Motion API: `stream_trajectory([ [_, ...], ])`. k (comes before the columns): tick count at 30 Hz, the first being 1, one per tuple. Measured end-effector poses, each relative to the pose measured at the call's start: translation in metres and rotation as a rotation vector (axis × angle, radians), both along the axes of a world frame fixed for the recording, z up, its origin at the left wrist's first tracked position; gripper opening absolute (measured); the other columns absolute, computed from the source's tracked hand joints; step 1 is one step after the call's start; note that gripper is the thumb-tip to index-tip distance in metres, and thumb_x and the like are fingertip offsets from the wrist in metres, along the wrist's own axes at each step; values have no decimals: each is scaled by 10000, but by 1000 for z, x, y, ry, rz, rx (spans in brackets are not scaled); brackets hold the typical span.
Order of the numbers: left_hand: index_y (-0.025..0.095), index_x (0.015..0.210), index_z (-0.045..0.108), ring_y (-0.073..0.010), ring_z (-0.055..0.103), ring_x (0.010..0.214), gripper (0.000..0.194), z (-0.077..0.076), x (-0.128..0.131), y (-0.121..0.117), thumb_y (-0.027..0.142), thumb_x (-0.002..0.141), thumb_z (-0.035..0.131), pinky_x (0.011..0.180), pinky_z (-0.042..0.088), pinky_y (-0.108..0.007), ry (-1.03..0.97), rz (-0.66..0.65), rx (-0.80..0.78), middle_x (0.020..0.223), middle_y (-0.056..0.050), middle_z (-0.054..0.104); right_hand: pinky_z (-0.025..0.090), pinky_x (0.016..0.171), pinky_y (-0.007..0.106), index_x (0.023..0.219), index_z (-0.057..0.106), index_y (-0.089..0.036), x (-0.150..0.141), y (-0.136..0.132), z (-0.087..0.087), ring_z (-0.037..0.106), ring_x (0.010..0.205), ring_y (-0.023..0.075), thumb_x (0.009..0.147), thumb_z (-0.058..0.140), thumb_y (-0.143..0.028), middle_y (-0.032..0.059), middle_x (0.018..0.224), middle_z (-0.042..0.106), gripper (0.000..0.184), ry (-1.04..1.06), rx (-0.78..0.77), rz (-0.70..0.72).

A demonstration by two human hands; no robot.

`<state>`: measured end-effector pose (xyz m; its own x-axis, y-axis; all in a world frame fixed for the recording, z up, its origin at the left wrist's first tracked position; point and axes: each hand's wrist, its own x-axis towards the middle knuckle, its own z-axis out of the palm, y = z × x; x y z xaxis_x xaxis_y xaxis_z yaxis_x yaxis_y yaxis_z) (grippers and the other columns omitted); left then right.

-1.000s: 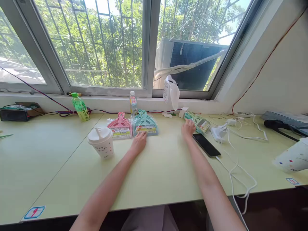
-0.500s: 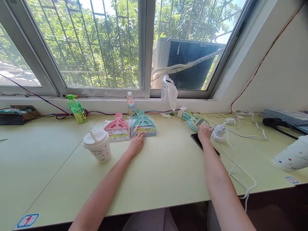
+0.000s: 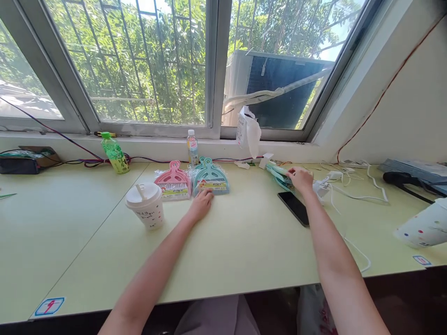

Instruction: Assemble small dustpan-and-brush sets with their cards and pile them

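Two plastic-wrapped dustpan and brush sets lie side by side near the window wall: a pink dustpan set (image 3: 172, 181) and a teal dustpan set (image 3: 211, 177). My left hand (image 3: 201, 205) rests on the table with its fingertips on the teal set's front edge, fingers stretched out and not gripping. Over on the right, my right hand (image 3: 301, 180) pinches the near edge of a green wrapped dustpan set (image 3: 277, 174), which is tilted up off the table. Part of that set is hidden behind my hand. A black phone (image 3: 294, 208) lies just below my right hand.
A white lidded cup (image 3: 146, 207) stands left of my left forearm. Bottles stand at the back: a green one (image 3: 115, 153) and a small clear one (image 3: 192, 148). White cables and a charger (image 3: 320, 188) lie right of my right hand. Another white cup (image 3: 424, 225) is tipped at far right.
My right hand has raised the near edge of the green wrapped dustpan set, uncovering more of the phone. My left hand stays at the teal set. The view has shifted slightly.
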<state>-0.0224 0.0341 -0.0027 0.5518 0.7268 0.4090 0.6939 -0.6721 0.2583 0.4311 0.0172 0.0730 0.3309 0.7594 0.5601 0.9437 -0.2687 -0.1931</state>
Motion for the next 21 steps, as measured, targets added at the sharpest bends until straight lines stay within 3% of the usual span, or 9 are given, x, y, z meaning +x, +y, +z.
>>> stream_trajectory([
  [5, 214, 1069, 570, -210, 476, 1250, 315, 1, -1, -2, 87, 831, 406, 1114, 313, -457, 3, 2, 5, 1281, -84, 530, 334, 638, 295, 871, 674, -210, -4, -3, -8, 603, 819, 222, 786, 652, -425, 78, 911, 706, 232, -12, -175, 9],
  [8, 210, 1068, 570, -212, 477, 1248, 302, 1, -1, -2, 98, 840, 407, 1111, 314, -456, 10, 4, 7, 1278, -87, 532, 343, 635, 297, 878, 675, -208, -5, -10, -11, 617, 823, 228, 781, 663, -389, 77, 910, 707, 205, -19, -191, -33],
  [13, 206, 1081, 561, -206, 452, 1272, 314, 0, 1, -1, 89, 851, 381, 1148, 233, -486, 28, 20, 5, 1287, -92, 524, 357, 722, 345, 913, 653, -181, -27, -18, 15, 608, 859, 254, 847, 586, -345, 133, 978, 684, 189, -23, -75, -63],
  [17, 187, 1047, 588, -200, 423, 1307, 319, 0, 1, -1, 78, 846, 365, 1178, 166, -466, -4, -34, -26, 1279, -99, 522, 313, 854, 414, 904, 617, -187, -84, -30, 39, 567, 936, 284, 886, 536, -297, 159, 972, 661, 138, -24, 56, 101],
  [21, 206, 992, 635, -215, 387, 1338, 255, 6, 2, -7, 242, 910, 396, 1168, 205, -446, -187, -162, -129, 1334, -75, 514, 332, 832, 379, 964, 564, -231, -172, -48, 31, 553, 947, 258, 914, 490, -297, 92, 986, 651, 111, -9, 149, 287],
])
